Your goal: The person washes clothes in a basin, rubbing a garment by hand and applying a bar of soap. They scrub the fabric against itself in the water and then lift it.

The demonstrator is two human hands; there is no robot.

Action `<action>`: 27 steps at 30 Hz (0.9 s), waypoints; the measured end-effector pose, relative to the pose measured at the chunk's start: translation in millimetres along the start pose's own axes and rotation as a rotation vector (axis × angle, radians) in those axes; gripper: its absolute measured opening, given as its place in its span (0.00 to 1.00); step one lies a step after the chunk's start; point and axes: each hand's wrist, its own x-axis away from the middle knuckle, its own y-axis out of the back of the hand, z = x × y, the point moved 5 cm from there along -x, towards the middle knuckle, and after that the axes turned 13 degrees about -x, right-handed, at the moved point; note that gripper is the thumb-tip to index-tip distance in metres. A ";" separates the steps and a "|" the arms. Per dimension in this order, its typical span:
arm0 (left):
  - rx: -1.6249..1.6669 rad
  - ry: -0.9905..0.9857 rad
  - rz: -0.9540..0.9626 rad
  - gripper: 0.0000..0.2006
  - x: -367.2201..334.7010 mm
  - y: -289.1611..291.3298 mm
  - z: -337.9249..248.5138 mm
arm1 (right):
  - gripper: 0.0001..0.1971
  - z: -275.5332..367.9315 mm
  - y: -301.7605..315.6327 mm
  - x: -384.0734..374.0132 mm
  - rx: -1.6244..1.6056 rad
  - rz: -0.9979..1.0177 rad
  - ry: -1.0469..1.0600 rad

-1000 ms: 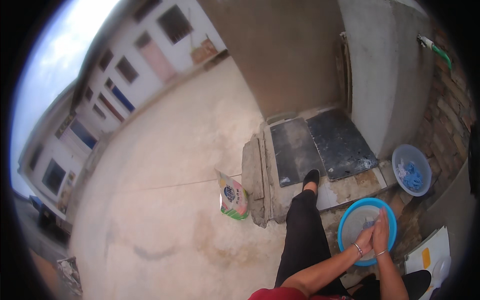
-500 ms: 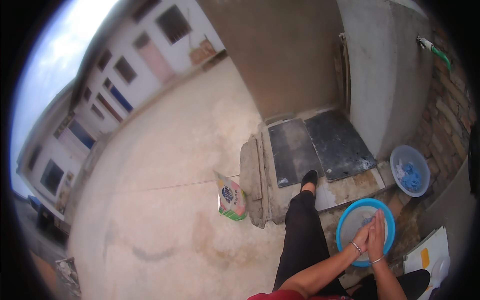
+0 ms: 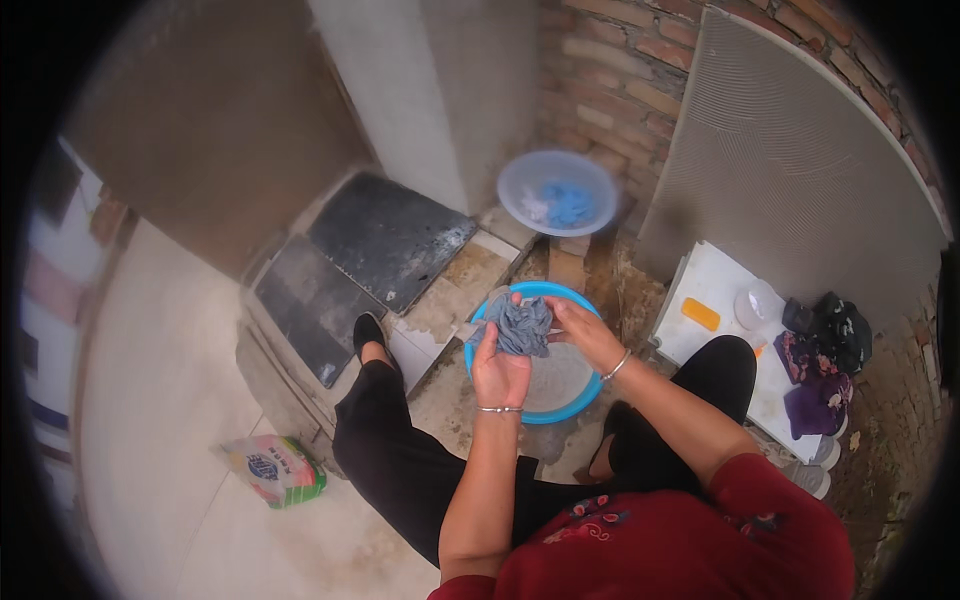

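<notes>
A crumpled grey-blue cloth (image 3: pixel 522 326) is held up between both hands, above a bright blue basin (image 3: pixel 565 411) with cloudy water. My left hand (image 3: pixel 500 375) supports it from the near left side, palm up, with the thumb along its edge. On the right side, the fingers of my right hand (image 3: pixel 588 335) grip the cloth. Each wrist wears a silver bangle. Part of the basin's rim is hidden by the hands and cloth.
Beyond the basin, a pale translucent basin (image 3: pixel 556 222) holds blue and whitish cloths. At right, a white board (image 3: pixel 672 335) carries a yellow bar (image 3: pixel 700 314), a clear round container (image 3: pixel 757 305) and dark cloths (image 3: pixel 822 400). A detergent bag (image 3: pixel 275 470) stands left, near dark slabs (image 3: pixel 395 240).
My view has swung toward the right. The hands, pressed together over the basin before, have parted somewhat, and the grey-blue cloth now shows raised between them.
</notes>
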 end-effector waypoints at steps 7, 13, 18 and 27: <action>-0.053 0.021 -0.098 0.21 5.6 -3.4 6.1 | 0.10 -2.7 7.5 10.7 0.161 0.037 0.158; 0.052 0.022 -0.218 0.17 7.5 24.4 3.0 | 0.10 1.3 4.4 16.5 -0.168 -0.210 0.183; 0.171 -0.010 -0.242 0.14 3.6 27.7 5.1 | 0.11 1.3 12.8 18.3 -0.323 -0.374 0.090; 0.298 0.036 -0.288 0.25 8.6 10.2 -4.2 | 0.12 2.2 25.3 22.9 -0.372 -0.487 0.206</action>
